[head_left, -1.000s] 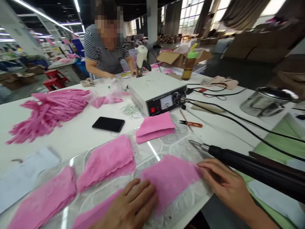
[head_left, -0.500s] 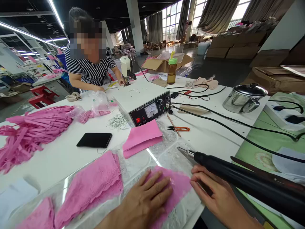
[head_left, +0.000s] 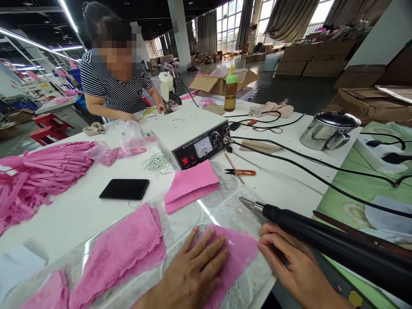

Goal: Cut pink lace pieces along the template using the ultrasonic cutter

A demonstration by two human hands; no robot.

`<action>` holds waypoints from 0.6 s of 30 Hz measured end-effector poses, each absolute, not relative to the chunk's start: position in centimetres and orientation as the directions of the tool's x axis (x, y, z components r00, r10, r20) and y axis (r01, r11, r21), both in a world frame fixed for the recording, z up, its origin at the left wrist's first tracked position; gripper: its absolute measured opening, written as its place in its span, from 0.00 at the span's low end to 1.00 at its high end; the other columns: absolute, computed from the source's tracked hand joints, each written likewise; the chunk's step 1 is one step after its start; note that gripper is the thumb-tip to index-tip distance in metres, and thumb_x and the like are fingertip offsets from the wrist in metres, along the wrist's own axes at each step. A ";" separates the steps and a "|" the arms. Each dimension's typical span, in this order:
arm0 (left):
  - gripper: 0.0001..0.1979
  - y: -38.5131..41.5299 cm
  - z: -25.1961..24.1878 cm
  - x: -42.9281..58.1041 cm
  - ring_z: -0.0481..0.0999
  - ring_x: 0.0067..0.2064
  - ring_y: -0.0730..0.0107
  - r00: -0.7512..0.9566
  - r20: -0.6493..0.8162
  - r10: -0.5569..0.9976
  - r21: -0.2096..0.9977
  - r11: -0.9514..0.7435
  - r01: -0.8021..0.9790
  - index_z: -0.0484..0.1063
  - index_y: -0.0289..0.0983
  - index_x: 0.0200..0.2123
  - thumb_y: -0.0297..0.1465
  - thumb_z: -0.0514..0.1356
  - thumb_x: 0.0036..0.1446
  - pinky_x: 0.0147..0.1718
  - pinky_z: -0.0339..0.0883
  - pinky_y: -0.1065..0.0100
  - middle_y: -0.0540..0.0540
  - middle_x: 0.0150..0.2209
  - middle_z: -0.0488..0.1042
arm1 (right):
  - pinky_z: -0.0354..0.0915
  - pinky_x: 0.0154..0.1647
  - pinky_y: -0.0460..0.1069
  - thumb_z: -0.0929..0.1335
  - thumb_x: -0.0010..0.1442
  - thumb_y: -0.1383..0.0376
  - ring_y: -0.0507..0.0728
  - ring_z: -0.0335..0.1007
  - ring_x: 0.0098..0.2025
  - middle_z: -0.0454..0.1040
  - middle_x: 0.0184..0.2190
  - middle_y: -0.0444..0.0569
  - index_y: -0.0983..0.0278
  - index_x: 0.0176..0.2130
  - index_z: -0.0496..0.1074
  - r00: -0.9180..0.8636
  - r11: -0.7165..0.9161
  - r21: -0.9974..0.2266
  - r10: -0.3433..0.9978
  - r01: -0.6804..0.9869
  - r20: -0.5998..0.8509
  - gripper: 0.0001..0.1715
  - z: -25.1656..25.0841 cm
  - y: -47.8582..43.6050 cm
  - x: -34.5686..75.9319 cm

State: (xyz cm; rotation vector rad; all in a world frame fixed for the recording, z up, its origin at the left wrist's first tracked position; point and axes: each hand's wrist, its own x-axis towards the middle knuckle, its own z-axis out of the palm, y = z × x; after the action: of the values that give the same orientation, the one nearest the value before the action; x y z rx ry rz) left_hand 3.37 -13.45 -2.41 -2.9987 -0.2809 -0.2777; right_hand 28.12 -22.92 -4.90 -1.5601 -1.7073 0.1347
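Note:
My left hand [head_left: 196,272] lies flat with fingers spread on a thin pink fabric piece [head_left: 240,249], which rests on a clear plastic sheet [head_left: 180,240]. At the right corner of that fabric, my right hand [head_left: 289,262] has its thumb and fingers closed on the edge. Just above the right hand is a thick black-handled tool [head_left: 322,231] with a pointed metal tip; its far end leaves the view. Beyond my hands lies a folded pink fabric piece [head_left: 191,186]. To the left is a stack of scallop-edged pink fabric pieces [head_left: 125,253].
A black-fronted control box [head_left: 202,146] with cables stands mid-table. Near it lie orange thread snips [head_left: 241,172], a phone [head_left: 124,189] and pink strips [head_left: 54,171]. A glass mug [head_left: 328,131] and a bottle [head_left: 231,94] stand farther back. Across the table a person in a striped shirt [head_left: 112,90] works at a small machine.
My left hand has shifted slightly left across the fabric, showing more of it. My right hand stays at the fabric's corner. The camera view has turned a little.

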 end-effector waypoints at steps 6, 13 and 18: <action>0.22 -13.5 -1.9 3.3 0.60 0.65 0.53 0.963 0.209 0.172 -0.099 -0.976 0.196 0.63 0.34 0.62 0.33 0.53 0.67 0.64 0.52 0.46 0.45 0.62 0.64 | 0.69 0.37 0.45 0.62 0.67 0.63 0.54 0.75 0.35 0.73 0.33 0.46 0.58 0.32 0.66 0.103 0.237 -0.539 0.844 0.808 0.527 0.09 -4.8 -22.7 27.8; 0.21 -13.8 -2.6 3.0 0.55 0.67 0.54 0.952 0.235 0.196 -0.073 -0.973 0.219 0.61 0.34 0.62 0.33 0.51 0.68 0.65 0.47 0.46 0.46 0.64 0.62 | 0.67 0.36 0.47 0.62 0.67 0.64 0.54 0.73 0.35 0.72 0.33 0.46 0.59 0.33 0.66 0.025 0.264 -0.487 0.861 0.832 0.508 0.09 -5.1 -22.7 27.6; 0.21 -13.7 -3.3 2.7 0.52 0.68 0.53 0.947 0.250 0.201 -0.100 -0.968 0.231 0.61 0.35 0.62 0.33 0.51 0.69 0.66 0.42 0.45 0.47 0.65 0.60 | 0.68 0.38 0.47 0.62 0.67 0.64 0.54 0.74 0.37 0.73 0.35 0.47 0.59 0.33 0.66 0.077 0.248 -0.500 0.837 0.830 0.542 0.09 -5.2 -22.6 27.5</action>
State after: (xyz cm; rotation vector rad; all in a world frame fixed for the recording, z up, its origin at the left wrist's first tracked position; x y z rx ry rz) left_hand 2.73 -13.74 -3.31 -2.9737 -0.3310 -0.3612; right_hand 27.55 -22.59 -5.23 -1.5492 -1.7164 0.0106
